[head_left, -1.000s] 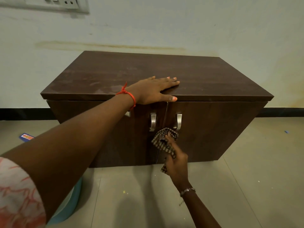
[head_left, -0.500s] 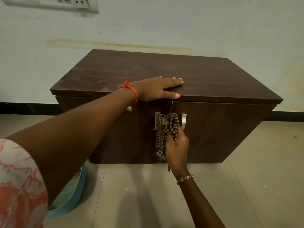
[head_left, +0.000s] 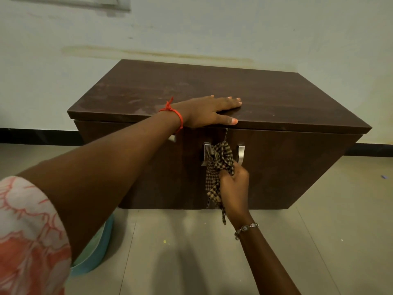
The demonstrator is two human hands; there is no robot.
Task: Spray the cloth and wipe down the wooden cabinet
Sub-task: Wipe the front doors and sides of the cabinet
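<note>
A low dark brown wooden cabinet (head_left: 276, 99) with two front doors stands on the floor against the wall. My left hand (head_left: 206, 111) lies flat and open on the front edge of its top, fingers spread. My right hand (head_left: 234, 184) grips a brown checked cloth (head_left: 217, 167) and presses it against the door fronts, between the two metal handles. The left handle (head_left: 205, 153) is partly covered by the cloth; the right handle (head_left: 241, 154) shows beside it. No spray bottle is in sight.
A light blue tub (head_left: 95, 250) sits on the tiled floor at the lower left, partly behind my left arm. A switch plate (head_left: 102, 2) is on the wall at the top left. A black skirting strip (head_left: 32, 136) runs along the wall's base.
My right hand has risen with the cloth from low on the doors up to the handles. My left hand has stayed flat on the top. The view has shifted left.
</note>
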